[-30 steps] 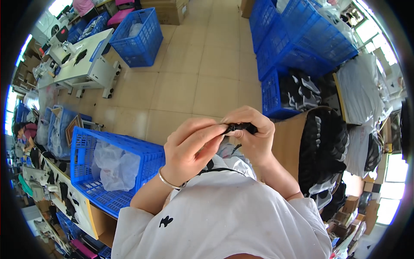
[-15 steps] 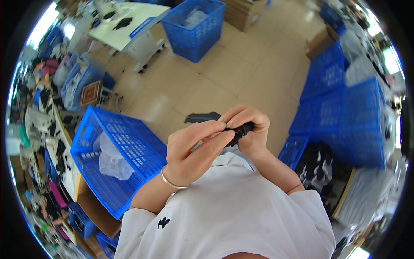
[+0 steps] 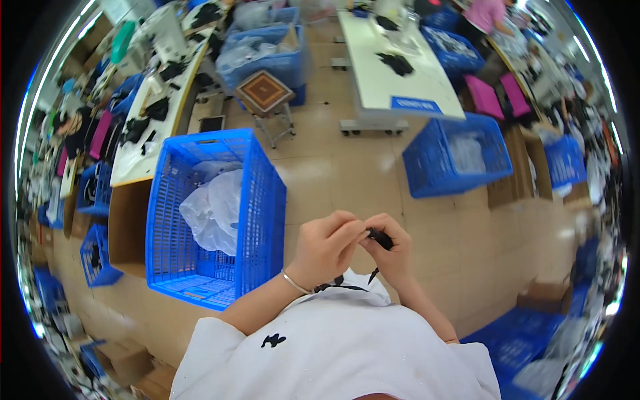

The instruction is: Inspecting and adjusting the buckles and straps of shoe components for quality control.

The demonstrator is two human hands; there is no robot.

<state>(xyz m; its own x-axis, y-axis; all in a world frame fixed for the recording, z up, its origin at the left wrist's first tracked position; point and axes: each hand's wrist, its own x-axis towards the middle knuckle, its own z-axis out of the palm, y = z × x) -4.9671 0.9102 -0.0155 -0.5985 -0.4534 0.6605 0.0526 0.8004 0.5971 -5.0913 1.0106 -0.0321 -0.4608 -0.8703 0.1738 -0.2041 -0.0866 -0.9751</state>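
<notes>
In front of my white shirt both hands meet at the fingertips around a small bunched piece of black cloth (image 3: 381, 239). My left hand (image 3: 325, 245), with a bangle at its wrist, is closed in a pinch at the left end of the cloth. Fingers of my right hand (image 3: 395, 252) curl around its thicker part. A thin black strip hangs below the right hand, and more dark strips lie against the shirt front; whether they belong to the same piece I cannot tell. My fingers hide some of the cloth.
A large blue plastic crate (image 3: 261, 220) holding clear plastic bags stands at my left. Ahead are a wooden-topped stool (image 3: 265, 92), a white wheeled table (image 3: 373, 87) and another blue crate (image 3: 427, 163). Worktables with black pieces line the left; cardboard boxes (image 3: 543, 293) sit at right.
My view has swung to the left, bringing the crate, stool and white table more fully into sight. Both hands still hold the black cloth, which now shows less between the fingers.
</notes>
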